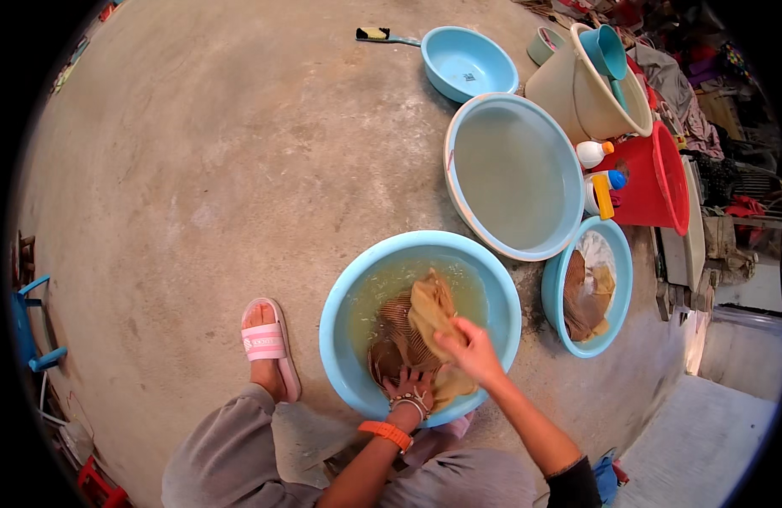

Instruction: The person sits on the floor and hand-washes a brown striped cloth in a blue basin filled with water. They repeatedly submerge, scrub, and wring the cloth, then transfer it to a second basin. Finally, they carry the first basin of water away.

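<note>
A light blue plastic basin [340,305] with greenish water stands on the floor before me. Wet tan and brown striped cloth [397,317] lies in it, partly under water. My left hand [411,388], with bracelets and an orange watch at the wrist, is spread flat on the brown cloth near the basin's near side. To its upper right, my right hand [470,348] grips a bunched tan part of the cloth [431,305] above the water.
Beyond stand a large basin of cloudy water [511,178], a small blue basin [470,60] beside a brush [381,35], a beige bucket [559,95], a red bucket [638,181] and bottles [593,153]. At right, another basin [624,279] holds soapy cloth.
</note>
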`<act>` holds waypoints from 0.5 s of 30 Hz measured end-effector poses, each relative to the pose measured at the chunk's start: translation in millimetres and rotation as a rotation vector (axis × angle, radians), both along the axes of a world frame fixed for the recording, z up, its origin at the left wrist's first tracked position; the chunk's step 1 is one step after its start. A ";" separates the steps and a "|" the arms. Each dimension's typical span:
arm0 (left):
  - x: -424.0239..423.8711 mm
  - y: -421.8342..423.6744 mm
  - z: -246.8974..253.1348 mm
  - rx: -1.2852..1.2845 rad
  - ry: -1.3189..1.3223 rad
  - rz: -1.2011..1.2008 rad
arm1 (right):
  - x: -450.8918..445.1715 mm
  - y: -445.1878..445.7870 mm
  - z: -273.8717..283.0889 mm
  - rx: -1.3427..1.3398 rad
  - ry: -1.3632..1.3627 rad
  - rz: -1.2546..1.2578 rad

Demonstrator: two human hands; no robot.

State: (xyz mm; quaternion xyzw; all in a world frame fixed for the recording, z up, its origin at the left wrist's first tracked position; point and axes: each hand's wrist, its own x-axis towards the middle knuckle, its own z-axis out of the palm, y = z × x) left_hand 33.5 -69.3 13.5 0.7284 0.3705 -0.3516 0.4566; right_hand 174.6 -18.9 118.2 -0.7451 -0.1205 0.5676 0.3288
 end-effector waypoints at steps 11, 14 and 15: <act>-19.3 -32.7 -68.2 -0.088 -0.234 0.088 | -56.2 -22.9 -115.4 0.227 -0.993 0.937; 5.3 -8.9 -9.6 -0.002 -0.188 0.075 | -22.0 -34.1 -162.9 0.254 -1.104 0.871; 3.6 1.1 8.9 0.021 -0.138 0.051 | -22.7 -28.6 -163.9 0.283 -1.073 0.871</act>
